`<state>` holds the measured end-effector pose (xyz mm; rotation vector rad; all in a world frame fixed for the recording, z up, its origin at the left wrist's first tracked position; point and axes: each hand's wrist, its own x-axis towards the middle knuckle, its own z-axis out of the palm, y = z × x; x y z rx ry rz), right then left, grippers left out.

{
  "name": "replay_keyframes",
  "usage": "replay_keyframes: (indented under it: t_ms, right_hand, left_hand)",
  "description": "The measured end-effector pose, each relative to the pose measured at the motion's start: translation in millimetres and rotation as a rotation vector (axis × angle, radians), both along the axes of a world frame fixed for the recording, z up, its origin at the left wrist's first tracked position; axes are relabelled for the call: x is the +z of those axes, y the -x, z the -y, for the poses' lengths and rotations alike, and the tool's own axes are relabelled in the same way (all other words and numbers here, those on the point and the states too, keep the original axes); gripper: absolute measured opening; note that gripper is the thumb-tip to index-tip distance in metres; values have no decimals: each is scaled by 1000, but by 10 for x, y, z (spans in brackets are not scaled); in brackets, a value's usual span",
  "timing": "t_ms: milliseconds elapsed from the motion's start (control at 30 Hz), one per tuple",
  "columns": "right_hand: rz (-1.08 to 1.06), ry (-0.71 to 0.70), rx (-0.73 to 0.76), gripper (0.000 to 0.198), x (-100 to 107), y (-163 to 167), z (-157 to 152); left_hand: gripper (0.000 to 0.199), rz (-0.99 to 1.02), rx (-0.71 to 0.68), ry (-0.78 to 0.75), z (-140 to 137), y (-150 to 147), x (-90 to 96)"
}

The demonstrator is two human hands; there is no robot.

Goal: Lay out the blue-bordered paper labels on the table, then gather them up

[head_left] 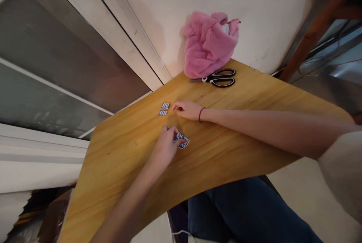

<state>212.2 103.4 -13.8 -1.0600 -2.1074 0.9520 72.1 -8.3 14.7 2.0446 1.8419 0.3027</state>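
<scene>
Between the thumb and fingers of my left hand (pixel 169 142) are several small white cards with blue markings (pixel 183 141), fanned out a little. Their print is too small to read. My right hand (pixel 186 109), a red string around its wrist, is closed in a pinch low over the table. Whatever its fingertips hold, if anything, cannot be made out. Just left of those fingertips, two small groups of blue-and-white pieces lie flat, an upper one (pixel 165 105) and a lower one (pixel 163 113). They look like the cards in my left hand.
The wooden table (pixel 127 171) has a curved front edge close to my legs. At its far corner, black-handled scissors (pixel 223 78) lie with their blades partly under a pink plush cloth bag (pixel 209 45). A white wall and a glass-paned door (pixel 70 58) border the table behind and left.
</scene>
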Motion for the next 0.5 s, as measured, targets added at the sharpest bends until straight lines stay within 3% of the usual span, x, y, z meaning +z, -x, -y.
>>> replay_keyframes:
  t_ms: [167, 367, 500]
  right_hand:
    - [-10, -10, 8, 17, -19, 1, -7]
    - [-21, 23, 58, 20, -4, -30, 19]
    - [-69, 38, 251, 39, 5, -46, 109]
  left_hand:
    - [20, 87, 24, 173, -68, 13, 30]
    - [23, 300, 9, 239, -55, 97, 14]
    - [26, 457, 82, 115, -122, 271, -24]
